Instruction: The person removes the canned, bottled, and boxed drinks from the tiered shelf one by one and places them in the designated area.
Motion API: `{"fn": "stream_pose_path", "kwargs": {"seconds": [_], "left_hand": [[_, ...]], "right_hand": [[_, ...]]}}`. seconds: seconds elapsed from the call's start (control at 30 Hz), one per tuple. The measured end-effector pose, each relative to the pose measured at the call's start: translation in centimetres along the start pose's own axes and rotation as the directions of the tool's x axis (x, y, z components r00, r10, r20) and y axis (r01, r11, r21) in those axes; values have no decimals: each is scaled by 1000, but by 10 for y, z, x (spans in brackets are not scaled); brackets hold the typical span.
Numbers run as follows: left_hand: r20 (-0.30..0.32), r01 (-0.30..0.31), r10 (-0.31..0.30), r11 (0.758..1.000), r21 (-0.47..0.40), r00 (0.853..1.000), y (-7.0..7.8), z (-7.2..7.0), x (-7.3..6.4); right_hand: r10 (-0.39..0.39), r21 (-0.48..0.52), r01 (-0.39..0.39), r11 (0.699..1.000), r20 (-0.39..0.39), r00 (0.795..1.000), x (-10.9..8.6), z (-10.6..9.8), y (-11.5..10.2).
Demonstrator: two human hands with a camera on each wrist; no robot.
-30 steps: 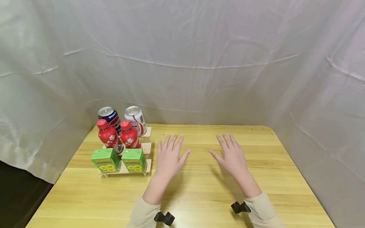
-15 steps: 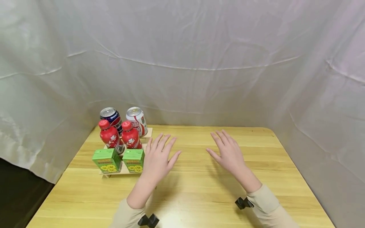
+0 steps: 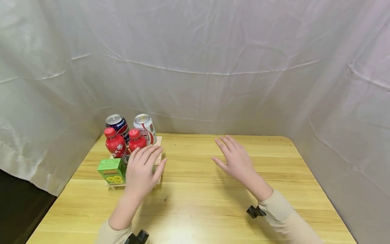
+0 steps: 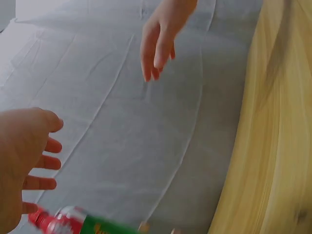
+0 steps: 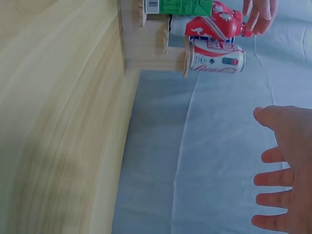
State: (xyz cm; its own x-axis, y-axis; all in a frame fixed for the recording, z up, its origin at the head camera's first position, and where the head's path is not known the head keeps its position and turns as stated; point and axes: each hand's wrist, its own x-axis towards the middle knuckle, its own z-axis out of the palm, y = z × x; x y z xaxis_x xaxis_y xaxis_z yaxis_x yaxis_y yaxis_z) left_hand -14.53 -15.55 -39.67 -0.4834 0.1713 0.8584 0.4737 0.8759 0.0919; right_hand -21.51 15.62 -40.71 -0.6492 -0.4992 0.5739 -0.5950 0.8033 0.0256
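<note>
My left hand [image 3: 142, 174] hovers over the front right of a small stepped wooden rack [image 5: 158, 41], fingers spread and holding nothing. It hides most of the right green drink carton [image 5: 178, 7] in the head view. The left green carton [image 3: 112, 171] stands beside it on the lowest step. Behind them are two red bottles, the left bottle [image 3: 115, 144] and the right bottle [image 3: 136, 139]. On the top step stand a dark blue can [image 3: 117, 124] and a white-and-red can [image 3: 145, 128]. My right hand [image 3: 237, 161] hangs above the table's middle right, fingers extended, touching nothing.
The wooden table [image 3: 198, 210] has rounded far corners. Pale grey cloth [image 3: 207, 84] encloses it at the back and both sides. The rack stands near the table's back left, close to the cloth. A black wrist device [image 3: 256, 211] sits at my right cuff.
My left hand has moved left from beside the rack to over its front right, covering the right carton. My right hand has drifted slightly left. The drinks have not moved.
</note>
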Motion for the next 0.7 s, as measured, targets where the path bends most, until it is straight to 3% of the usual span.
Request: {"fn": "stream_pose_path", "kwargs": {"seconds": [0.27, 0.43, 0.7], "left_hand": [[-70, -25, 31, 997, 79, 997, -29, -30, -10], [-86, 2, 10, 992, 129, 996, -46, -49, -19], [-181, 48, -15, 983, 180, 983, -70, -69, -39]], "right_hand": [[-108, 9, 110, 994, -92, 990, 19, 2, -15], [-131, 22, 132, 991, -73, 989, 34, 5, -27], [-163, 50, 165, 985, -45, 986, 60, 11, -46]]}}
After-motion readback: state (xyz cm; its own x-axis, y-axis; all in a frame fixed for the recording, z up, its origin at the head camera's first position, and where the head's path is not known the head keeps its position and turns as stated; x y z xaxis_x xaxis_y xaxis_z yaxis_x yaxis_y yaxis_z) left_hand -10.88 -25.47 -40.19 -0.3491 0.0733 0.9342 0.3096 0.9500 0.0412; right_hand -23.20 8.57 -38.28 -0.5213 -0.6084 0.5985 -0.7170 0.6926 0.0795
